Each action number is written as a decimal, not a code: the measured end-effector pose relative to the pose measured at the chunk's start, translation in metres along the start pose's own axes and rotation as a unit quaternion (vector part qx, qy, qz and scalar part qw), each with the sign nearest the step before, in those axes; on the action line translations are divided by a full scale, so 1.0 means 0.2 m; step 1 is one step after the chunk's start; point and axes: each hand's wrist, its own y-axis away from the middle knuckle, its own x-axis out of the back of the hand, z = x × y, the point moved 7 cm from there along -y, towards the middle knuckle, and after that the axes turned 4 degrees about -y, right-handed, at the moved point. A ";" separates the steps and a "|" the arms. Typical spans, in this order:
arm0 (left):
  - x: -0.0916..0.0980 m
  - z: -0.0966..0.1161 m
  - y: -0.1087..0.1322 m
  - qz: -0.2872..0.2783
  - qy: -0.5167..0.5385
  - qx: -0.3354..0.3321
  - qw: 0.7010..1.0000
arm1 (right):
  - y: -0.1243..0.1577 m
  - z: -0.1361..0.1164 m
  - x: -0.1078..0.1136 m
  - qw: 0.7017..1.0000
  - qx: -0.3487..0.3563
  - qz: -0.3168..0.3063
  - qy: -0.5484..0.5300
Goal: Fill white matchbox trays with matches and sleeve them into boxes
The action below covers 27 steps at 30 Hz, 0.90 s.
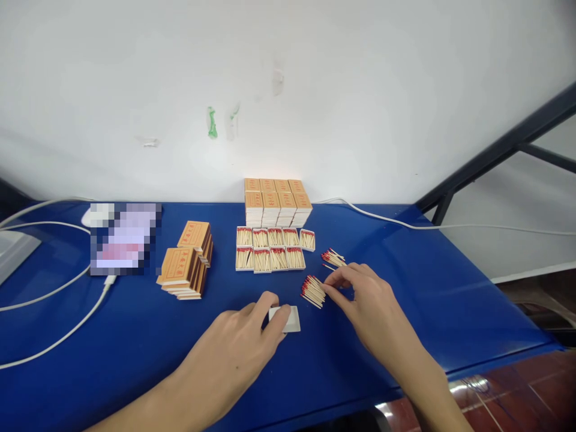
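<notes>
My left hand (249,336) grips a white matchbox tray (293,319) between thumb and fingers, low over the blue table; no matches show inside it. My right hand (362,294) is closed in a pinch, thumb and forefinger at the right edge of a small pile of red-tipped matches (312,291). A second loose bunch of matches (333,258) lies just beyond those fingers. Farther back, several white trays filled with matches (270,249) stand in two rows, with one tray (308,239) slightly askew at the right end.
Closed matchboxes (276,201) are stacked against the white wall. More orange matchboxes (184,264) stand piled at the left. A phone-like device (126,237), blurred out, lies with a white cable (96,312) plugged in. Another cable (387,221) runs along the back right, near a dark metal frame (495,159).
</notes>
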 end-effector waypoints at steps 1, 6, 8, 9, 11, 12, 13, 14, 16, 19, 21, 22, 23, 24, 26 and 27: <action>0.00 0.00 0.00 0.001 -0.001 -0.001 1.000 | 0.00 0.00 0.00 1.000 -0.002 -0.003 -0.003; 0.00 0.01 0.00 0.000 -0.006 -0.004 1.000 | -0.01 0.04 0.00 1.000 -0.003 0.012 -0.006; 0.00 0.00 0.00 0.000 -0.006 -0.003 1.000 | -0.02 0.05 0.01 1.000 -0.002 0.026 0.000; 0.00 0.00 0.00 0.000 -0.006 -0.003 1.000 | -0.03 0.05 0.01 1.000 0.000 0.029 0.000; 0.00 0.00 0.00 0.001 -0.006 -0.004 1.000 | -0.04 0.06 0.00 1.000 0.005 0.023 -0.006; 0.00 0.00 0.00 0.002 -0.006 -0.004 1.000 | -0.05 0.06 -0.01 1.000 0.007 0.016 -0.011; 0.00 0.00 0.00 0.002 -0.007 -0.003 1.000 | -0.06 0.05 -0.01 1.000 0.009 0.008 -0.015; 0.00 0.00 0.00 0.003 -0.007 -0.003 1.000 | -0.06 0.05 -0.02 1.000 0.010 0.002 -0.020; 0.00 0.00 0.00 0.003 -0.008 -0.001 1.000 | -0.06 0.05 -0.02 1.000 0.009 -0.006 -0.026; 0.00 0.00 0.00 0.001 -0.007 -0.002 1.000 | -0.05 0.04 -0.03 0.999 0.009 -0.021 -0.034; 0.00 0.00 0.00 -0.001 -0.006 -0.003 1.000 | -0.04 0.03 -0.03 0.999 0.015 -0.026 -0.036; 0.00 0.00 0.00 -0.001 -0.007 -0.003 1.000 | -0.03 0.03 -0.02 0.999 0.019 -0.016 -0.031; 0.00 0.00 0.00 -0.001 -0.007 -0.003 1.000 | -0.03 0.04 -0.01 0.999 0.023 0.004 -0.022; 0.00 0.00 0.00 -0.001 -0.008 -0.002 1.000 | -0.03 0.04 0.00 0.999 0.025 0.029 -0.009; 0.00 0.00 0.00 -0.001 -0.009 -0.003 1.000 | -0.02 0.06 0.02 0.997 0.023 0.076 0.017; 0.00 0.00 0.00 -0.002 -0.009 -0.003 1.000 | -0.03 0.07 0.02 0.995 0.021 0.089 0.027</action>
